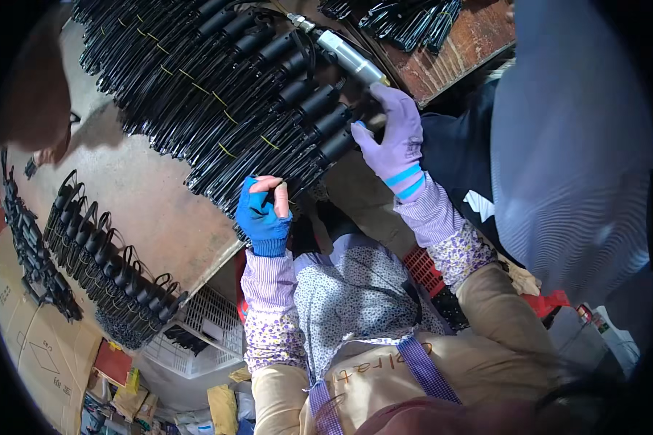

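Head view: a dense row of black rods (196, 94) is laid side by side across the counter (159, 203), its near end by the front edge. Slim, glossy, dark shafts are seen, ended by thick matte cylindrical handles (319, 101) on the right side; thin yellow ties (220, 98) are wrapped around some shafts. The left hand (263, 214), in a blue glove with bare fingertips, is curled beside the near shafts; whether anything is gripped cannot be told. The right hand (395, 134), lavender-gloved, is held with thumb and fingers spread near the handles and the silver cylindrical tool (348, 56); contact cannot be told. Another black row with looped straps (109, 261) is set at lower left.
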`<action>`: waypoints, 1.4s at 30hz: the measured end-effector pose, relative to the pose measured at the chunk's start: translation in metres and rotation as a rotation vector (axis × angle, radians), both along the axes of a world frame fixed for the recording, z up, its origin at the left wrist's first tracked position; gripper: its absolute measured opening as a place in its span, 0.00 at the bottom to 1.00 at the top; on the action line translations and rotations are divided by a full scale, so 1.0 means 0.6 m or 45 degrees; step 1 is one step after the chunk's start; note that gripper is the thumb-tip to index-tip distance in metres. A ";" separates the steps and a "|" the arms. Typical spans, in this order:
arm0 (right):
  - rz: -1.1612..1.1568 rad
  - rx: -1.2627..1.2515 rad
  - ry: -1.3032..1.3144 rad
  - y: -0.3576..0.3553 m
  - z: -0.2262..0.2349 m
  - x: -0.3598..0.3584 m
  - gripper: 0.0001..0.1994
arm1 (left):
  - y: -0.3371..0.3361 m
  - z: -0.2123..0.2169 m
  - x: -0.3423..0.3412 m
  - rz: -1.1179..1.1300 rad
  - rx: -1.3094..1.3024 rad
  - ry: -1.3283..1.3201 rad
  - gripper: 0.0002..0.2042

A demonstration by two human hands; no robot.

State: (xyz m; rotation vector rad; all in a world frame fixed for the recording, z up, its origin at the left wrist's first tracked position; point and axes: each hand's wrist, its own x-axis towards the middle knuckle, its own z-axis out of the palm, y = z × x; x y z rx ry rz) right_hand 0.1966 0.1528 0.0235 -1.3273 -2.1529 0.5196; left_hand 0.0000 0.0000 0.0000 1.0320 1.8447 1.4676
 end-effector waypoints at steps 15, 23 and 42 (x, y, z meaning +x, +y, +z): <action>0.061 -0.234 0.243 -0.147 0.103 -0.135 0.26 | -0.077 0.011 -0.084 0.142 0.226 -0.136 0.07; 0.106 -0.174 0.039 -0.271 0.187 -0.156 0.25 | -0.225 0.150 -0.102 0.073 0.202 -0.493 0.08; -0.206 0.131 -0.072 -0.061 0.217 -0.082 0.17 | -0.372 0.199 -0.063 -0.090 -0.312 -0.430 0.03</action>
